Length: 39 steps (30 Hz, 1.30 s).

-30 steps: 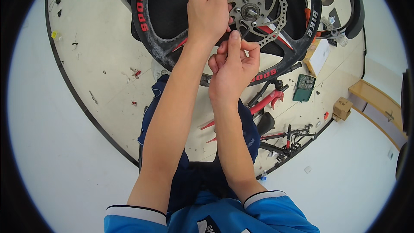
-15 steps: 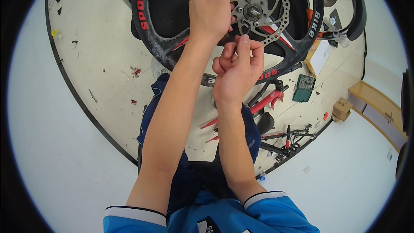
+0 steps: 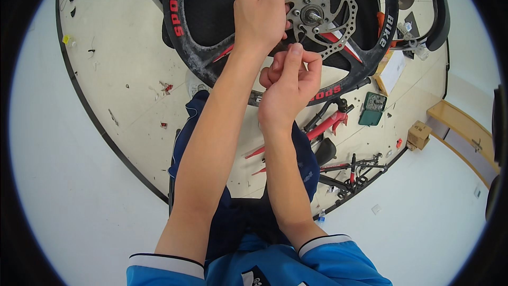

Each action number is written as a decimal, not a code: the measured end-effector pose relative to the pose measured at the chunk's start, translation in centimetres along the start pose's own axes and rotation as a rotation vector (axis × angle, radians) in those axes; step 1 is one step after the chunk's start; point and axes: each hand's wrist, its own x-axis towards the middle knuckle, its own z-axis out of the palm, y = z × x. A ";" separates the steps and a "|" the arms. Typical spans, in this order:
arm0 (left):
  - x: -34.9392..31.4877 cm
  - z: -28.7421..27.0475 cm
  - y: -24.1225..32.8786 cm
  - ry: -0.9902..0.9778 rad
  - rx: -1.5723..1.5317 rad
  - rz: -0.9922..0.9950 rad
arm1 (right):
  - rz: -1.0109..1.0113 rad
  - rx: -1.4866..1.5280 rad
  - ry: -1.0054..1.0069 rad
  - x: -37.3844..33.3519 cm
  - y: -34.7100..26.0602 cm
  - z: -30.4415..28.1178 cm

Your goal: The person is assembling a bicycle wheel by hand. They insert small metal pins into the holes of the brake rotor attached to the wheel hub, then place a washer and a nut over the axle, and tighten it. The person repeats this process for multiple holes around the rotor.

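A black bicycle wheel (image 3: 205, 69) with broad spokes and red lettering lies before me at the top of the view. On its hub (image 3: 312, 16) sits a silver brake disc (image 3: 349, 8) with a ring of holes, small bolts and a threaded axle end. My left hand (image 3: 259, 16) is closed around the disc's left edge, its thumb up and several fingertips showing past the rim. Just below the disc, my right hand (image 3: 290, 85) is closed in a pinch, thumb against bent fingers. A thin dark piece seems to rise from the pinch toward a bolt; its kind is unclear.
A red and black bicycle frame (image 3: 330, 122) and another frame (image 3: 352, 172) lie on the floor to the right. Nearby are a green open case (image 3: 373, 108), a cardboard box (image 3: 419, 134) and a wooden cabinet (image 3: 460, 127). Small scraps (image 3: 167, 88) litter the left floor.
My right hand has shifted slightly left, still pinched below the disc. The disc and wheel sit very slightly farther right. My left hand keeps its hold.
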 end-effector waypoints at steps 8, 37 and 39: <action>0.0 0.0 0.0 0.015 0.005 -0.016 | 0.149 -0.086 -0.104 0.8 -1.8 -1.0; -0.4 0.2 0.0 0.025 0.016 -0.033 | -0.233 -0.584 -0.414 5.8 -7.2 -5.8; -0.4 0.1 0.0 0.024 0.020 -0.023 | -0.301 -0.487 -0.383 5.3 -6.9 -5.5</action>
